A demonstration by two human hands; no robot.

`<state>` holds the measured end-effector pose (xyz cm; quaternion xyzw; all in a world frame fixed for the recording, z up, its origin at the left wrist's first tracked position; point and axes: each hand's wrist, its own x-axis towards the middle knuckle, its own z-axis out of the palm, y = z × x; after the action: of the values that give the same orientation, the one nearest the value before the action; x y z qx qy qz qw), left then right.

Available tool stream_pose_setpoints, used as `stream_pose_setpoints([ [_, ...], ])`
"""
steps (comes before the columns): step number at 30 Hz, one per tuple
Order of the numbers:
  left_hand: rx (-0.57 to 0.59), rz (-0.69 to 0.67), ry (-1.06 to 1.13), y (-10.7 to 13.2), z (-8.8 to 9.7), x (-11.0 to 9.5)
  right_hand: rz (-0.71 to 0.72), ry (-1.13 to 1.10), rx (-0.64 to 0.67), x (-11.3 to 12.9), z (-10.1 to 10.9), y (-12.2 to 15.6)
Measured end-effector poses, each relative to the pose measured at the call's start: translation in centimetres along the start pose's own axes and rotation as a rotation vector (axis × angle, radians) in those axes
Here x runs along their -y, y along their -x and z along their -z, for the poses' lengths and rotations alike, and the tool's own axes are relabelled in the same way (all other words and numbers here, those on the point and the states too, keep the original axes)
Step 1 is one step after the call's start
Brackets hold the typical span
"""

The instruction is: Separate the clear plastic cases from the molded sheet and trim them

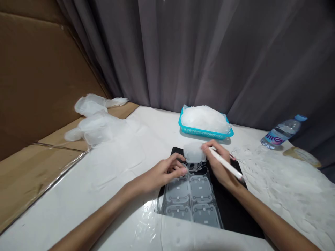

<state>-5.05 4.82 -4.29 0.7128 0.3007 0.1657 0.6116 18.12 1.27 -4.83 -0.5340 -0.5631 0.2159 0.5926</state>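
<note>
My right hand (218,160) is closed around a white pen-shaped tool (227,164). Its fingertips also pinch a translucent white rounded piece (194,152), which is lifted at the top of a clear moulded sheet (190,195). Thin clear strips show just under the piece. The sheet carries rows of rounded grey-looking panels and lies on a black mat (232,205). My left hand (172,169) rests at the sheet's upper left, fingers loosely bent and thumb apart from the index finger, close to the lifted piece.
A turquoise basket (206,134) heaped with white material stands behind the mat. Translucent pieces (115,146) pile up at left, partly on cardboard (34,170). More clear scraps (293,184) spread at right, near a tilted-looking water bottle (282,133) and tape roll (302,156). A grey curtain (183,52) hangs behind.
</note>
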Motion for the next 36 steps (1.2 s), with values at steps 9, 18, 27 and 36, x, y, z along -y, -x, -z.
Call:
stream_pose_setpoints([
  [9,-0.029,-0.197,-0.746,0.9,-0.8,0.5,0.388,0.695,-0.394,-1.0,3.5,-15.2],
  [18,-0.145,-0.164,-0.901,0.8,-0.6,2.0,0.424,0.709,0.034,-4.1,3.5,-15.9],
  [27,-0.415,-0.151,-0.882,-0.8,-0.1,2.1,0.035,0.346,0.412,0.5,6.6,-4.7],
  [36,-0.45,-0.262,-0.865,-1.2,-1.5,0.7,-0.281,0.209,0.755,1.8,8.5,4.9],
])
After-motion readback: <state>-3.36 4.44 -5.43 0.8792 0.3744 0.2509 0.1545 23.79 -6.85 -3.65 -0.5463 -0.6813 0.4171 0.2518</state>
